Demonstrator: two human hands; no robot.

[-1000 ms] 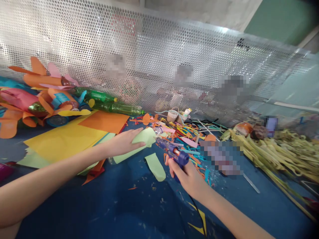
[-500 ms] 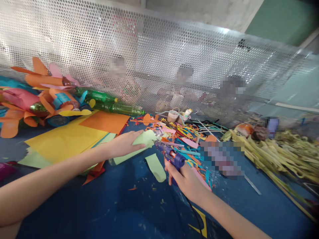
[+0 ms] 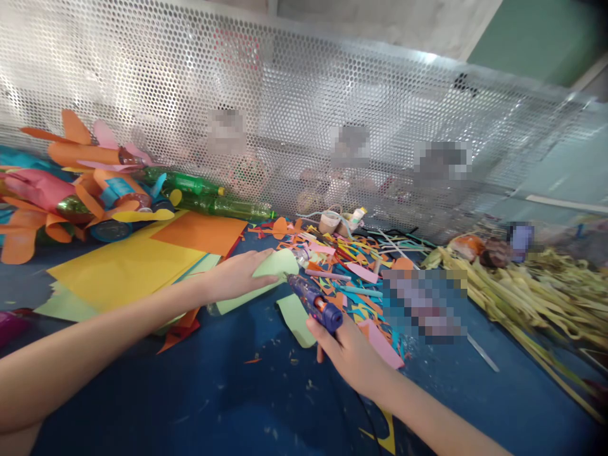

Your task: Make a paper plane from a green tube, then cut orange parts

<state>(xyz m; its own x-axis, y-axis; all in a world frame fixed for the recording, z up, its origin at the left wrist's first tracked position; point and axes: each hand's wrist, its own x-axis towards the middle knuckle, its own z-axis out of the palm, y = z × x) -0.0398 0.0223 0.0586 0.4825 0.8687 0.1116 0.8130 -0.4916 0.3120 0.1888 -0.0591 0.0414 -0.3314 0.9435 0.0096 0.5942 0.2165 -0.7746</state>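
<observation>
A clear plastic bottle (image 3: 301, 256) lies on the blue table, wrapped in light green paper (image 3: 279, 265). My left hand (image 3: 240, 273) grips the wrapped bottle from the left, fingers over its top and thumb along the near side. My right hand (image 3: 339, 345) is closed round the handle of a purple glue gun (image 3: 314, 303). The gun's nozzle is at the near edge of the green paper, close to my left thumb; whether it touches is too small to tell. Just below lies a loose green paper piece (image 3: 297, 322) with a rounded end, partly behind the gun.
Yellow sheets (image 3: 128, 266) and an orange sheet (image 3: 202, 234) lie at left, below paper-covered bottles (image 3: 88, 153) and green bottles (image 3: 237, 208). Coloured scraps (image 3: 365, 253) cover the middle. Dried strips (image 3: 503, 304) lie at right. People show behind a perforated metal screen (image 3: 304, 95).
My right hand has moved the glue gun slightly left and down, its nozzle shifting from near the bottle neck to the green paper's edge. My left hand and the bottle have hardly moved.
</observation>
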